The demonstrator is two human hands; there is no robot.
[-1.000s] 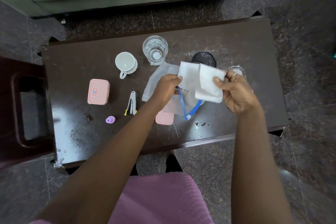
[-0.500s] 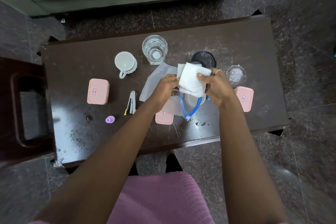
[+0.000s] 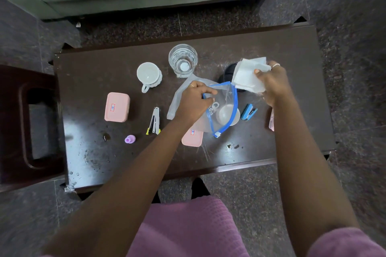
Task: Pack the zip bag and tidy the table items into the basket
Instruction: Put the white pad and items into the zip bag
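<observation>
Currently pinching the near lip of the clear plastic zip bag with the blue slider rim (image 3: 224, 98) between the thumb and curled fingers (image 3: 208, 91) of the left hand (image 3: 194, 101). Lifting that lip off the dark wooden table (image 3: 292, 52), evidently to keep the mouth gaping toward the right. Already carrying something round and pale (image 3: 226, 113) inside; cannot tell what.

Gripping a folded white cloth (image 3: 246, 77) in the closed fingers (image 3: 269, 70) of the right hand (image 3: 274, 85). Raised just beside the bag's far corner, probably poised for sliding in; cannot tell whether touching. Folded small, seemingly to pass the opening without snagging.

Partly hiding a round black mesh basket (image 3: 225, 73) behind the cloth, near enough to take the loose items afterwards. Lying over a second, cloudy plastic bag (image 3: 177, 100) beneath the left hand.

Farther out, left for later by the look of it:
- a clear ribbed glass (image 3: 183, 61)
- a white handled cup (image 3: 148, 74)
- pink lidded boxes, one well to the left (image 3: 116, 107)
- a white-and-black stapler (image 3: 154, 120)
- a small blue stapler (image 3: 248, 111)
- a little lilac cap (image 3: 130, 139)
</observation>
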